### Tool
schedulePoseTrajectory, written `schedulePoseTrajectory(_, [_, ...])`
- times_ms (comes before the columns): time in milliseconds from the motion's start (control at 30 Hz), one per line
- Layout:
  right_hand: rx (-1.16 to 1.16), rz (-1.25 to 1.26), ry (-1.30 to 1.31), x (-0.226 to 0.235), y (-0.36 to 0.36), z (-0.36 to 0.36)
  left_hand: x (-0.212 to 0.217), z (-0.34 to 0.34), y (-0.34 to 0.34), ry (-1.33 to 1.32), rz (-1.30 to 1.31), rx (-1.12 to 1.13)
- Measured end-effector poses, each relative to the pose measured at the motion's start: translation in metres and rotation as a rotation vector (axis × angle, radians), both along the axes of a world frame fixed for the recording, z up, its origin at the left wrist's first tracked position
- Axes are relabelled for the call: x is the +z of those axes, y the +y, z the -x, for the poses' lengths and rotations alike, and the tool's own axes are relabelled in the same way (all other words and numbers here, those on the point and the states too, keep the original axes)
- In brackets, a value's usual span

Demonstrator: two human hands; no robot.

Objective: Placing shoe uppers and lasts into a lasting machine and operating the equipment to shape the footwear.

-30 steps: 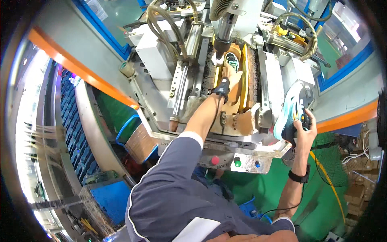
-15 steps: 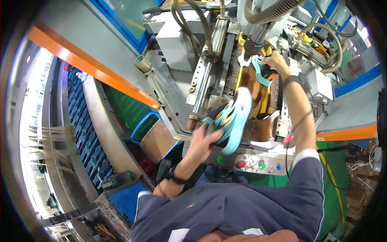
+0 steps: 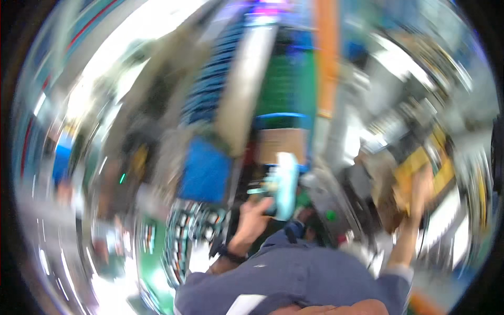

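Shirt (image 3: 299, 273): dark blue, across the lower edge.
Left hand (image 3: 253, 216): fingers and thumb gripping the shoe near its lower end.
Shoe (image 3: 286, 184): pale aqua, upright in the view, in front of the person's body, well apart from the right hand.
Right hand (image 3: 421, 186): over the machine's yellow parts (image 3: 412, 170); blur hides whether it is open or closed.
Green button (image 3: 331, 215): on the grey panel between the hands.
Blue sheet (image 3: 206, 170): left of the shoe.
Brown board (image 3: 283, 143): beyond the shoe.
Orange bar (image 3: 327, 58): farther off, blurred.
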State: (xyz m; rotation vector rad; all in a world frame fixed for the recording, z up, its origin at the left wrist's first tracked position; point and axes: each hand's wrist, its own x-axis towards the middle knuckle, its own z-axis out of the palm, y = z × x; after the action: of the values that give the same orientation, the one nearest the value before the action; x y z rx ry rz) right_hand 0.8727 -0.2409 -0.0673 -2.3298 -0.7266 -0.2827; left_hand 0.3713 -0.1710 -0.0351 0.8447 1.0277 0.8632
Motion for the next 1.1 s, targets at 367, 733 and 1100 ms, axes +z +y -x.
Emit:
schedulePoseTrajectory(367, [0.804, 0.303, 0.047, -0.156, -0.001, 0.251, -0.019, 0.059, -0.086, -0.017, 0.076, 0.250])
schedulePoseTrajectory(733, [0.948, 0.152, -0.110, -0.234, 0.032, 0.215, -0.012, 0.175, -0.141, -0.126, 0.126, 0.639])
schedulePoseTrajectory(1100, [1.297, -0.427, 0.155, 0.037, 0.204, 0.455, -0.055, 0.366, -0.139, -0.183, 0.039, 1.294])
